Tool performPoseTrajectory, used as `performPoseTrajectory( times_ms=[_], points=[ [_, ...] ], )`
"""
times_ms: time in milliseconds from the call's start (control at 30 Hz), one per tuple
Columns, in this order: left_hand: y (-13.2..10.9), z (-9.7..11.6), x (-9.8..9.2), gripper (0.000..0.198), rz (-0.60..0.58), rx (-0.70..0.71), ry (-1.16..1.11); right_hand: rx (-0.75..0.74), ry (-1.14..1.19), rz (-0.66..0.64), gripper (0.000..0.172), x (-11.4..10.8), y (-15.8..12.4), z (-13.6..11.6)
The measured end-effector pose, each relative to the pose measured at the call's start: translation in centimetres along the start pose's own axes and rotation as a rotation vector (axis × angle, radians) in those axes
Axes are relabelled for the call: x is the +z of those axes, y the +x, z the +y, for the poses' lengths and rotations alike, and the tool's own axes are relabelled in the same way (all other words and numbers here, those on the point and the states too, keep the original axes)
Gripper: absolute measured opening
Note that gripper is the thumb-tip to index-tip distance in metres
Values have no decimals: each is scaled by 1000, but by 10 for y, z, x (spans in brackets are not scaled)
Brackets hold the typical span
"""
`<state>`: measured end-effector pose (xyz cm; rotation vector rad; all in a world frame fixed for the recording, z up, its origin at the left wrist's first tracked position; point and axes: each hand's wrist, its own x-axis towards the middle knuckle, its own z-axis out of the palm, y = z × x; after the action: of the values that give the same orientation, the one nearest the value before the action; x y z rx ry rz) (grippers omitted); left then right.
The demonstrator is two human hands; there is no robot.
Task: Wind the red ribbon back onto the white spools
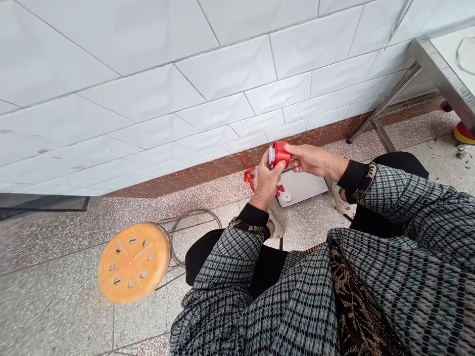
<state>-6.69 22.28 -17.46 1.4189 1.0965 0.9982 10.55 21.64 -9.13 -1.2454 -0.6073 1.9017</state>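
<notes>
Both hands meet in front of me around a roll of red ribbon with a white spool flange at its left end. My left hand is closed around the roll from the left and below. At its right side, the fingers and thumb of my right hand grip the red winding. A loose curl of red ribbon hangs left of my left wrist. Below the hands, a white board with a dark edge lies on the floor. On it rests a white disc, beside another bit of red ribbon.
An orange round stool with holes in its seat and metal ring legs stands at the left. White wall tiles rise ahead. A metal-framed table is at the right, with a red and yellow object beneath it.
</notes>
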Motion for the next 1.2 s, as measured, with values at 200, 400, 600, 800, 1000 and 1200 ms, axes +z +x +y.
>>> performPoseTrajectory(
  times_ms=[200, 400, 600, 800, 1000, 1200],
  points=[
    [-7, 22, 21, 56, 92, -110, -194, -201, -4, 220, 27, 6, 0, -9],
    [-31, 44, 31, 39, 167, -20, -137, -113, 271, 192, 23, -5, -23, -28],
    [-63, 49, 43, 31, 220, 44, 2, 10, 311, 105, 15, -6, -61, -16],
    [-71, 52, 48, 43, 317, 148, 132, 99, 326, -8, 16, -19, -96, -15],
    [-47, 62, 30, 107, -99, 283, 216, 221, 321, -75, 17, -40, -98, -19],
    [-24, 49, 36, 102, -203, 270, 161, 209, 400, -8, 27, -40, -96, -18]
  ],
)
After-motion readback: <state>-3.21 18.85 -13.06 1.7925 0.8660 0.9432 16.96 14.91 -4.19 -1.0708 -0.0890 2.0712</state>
